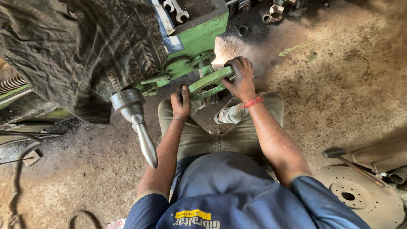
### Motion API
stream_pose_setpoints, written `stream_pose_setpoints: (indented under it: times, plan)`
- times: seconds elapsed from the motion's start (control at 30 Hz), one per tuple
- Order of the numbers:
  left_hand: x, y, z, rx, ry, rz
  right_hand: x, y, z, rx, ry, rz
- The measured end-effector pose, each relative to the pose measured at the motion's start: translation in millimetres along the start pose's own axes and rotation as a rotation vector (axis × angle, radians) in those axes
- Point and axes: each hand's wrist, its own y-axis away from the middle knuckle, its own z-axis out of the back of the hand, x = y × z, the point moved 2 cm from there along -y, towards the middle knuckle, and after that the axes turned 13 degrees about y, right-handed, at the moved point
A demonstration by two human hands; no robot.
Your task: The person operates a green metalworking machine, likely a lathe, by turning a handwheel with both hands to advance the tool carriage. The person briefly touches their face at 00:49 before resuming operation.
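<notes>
A green metal lever arm (207, 82) sticks out from a green machine (199, 36) that stands on a dirt floor. My right hand (241, 78) is wrapped around the far end of this arm. My left hand (181, 101) grips its near end, thumb on top. A red thread is tied around my right wrist. A grey steel cone with a pointed tip (137, 123) juts down from the machine, just left of my left forearm. A big worn tyre (76, 46) is mounted above it and fills the upper left.
A hammer (352, 163) lies on a round perforated metal disc (360, 195) at the right. Spanners (178, 10) rest in the machine's top tray. Loose metal parts (273, 15) lie at the top. My bent knees are under my hands.
</notes>
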Motion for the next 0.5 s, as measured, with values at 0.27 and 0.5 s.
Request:
stream_pose_setpoints:
  times: [0.27,0.5]
  plan:
    - [-1.6,2.3,0.1,-0.002,0.054,0.006,-1.4,1.5,-4.7,0.013,0.043,-0.002]
    - [0.3,3.2,0.3,0.000,0.063,0.023,-0.7,2.4,-3.2,0.008,0.028,0.002]
